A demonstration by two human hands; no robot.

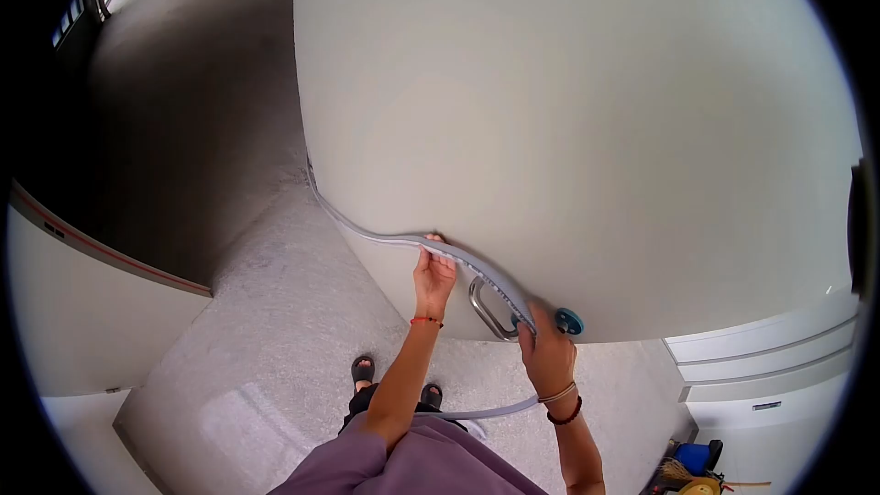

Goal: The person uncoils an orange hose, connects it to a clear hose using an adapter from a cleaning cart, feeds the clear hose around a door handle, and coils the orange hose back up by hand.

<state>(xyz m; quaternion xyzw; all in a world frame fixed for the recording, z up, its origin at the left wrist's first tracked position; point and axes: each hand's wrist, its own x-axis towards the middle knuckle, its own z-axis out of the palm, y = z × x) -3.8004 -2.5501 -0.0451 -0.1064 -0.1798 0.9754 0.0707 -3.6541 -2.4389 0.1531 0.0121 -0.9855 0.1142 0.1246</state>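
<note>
Head view: left grip (pixel 434 282), right grip (pixel 548 359) clamped on grey strip (pixel 372 236), fingers (pixel 526 341) partly hidden

Evenly lit across the pale panel (pixel 568 128), darkening into deep shadow over the upper-left floor (pixel 211 64), strongly bowed, black around the rim

2 hands (pixel 434 282), 1 gry strip (pixel 486 276), 1 mtl hndl (pixel 480 310), 2 sandals (pixel 363 369).

Pale grey mottled floor (pixel 302 312), lighter patch (pixel 247 426) at lower left, two dark open-toed sandals (pixel 363 369) on it
</note>
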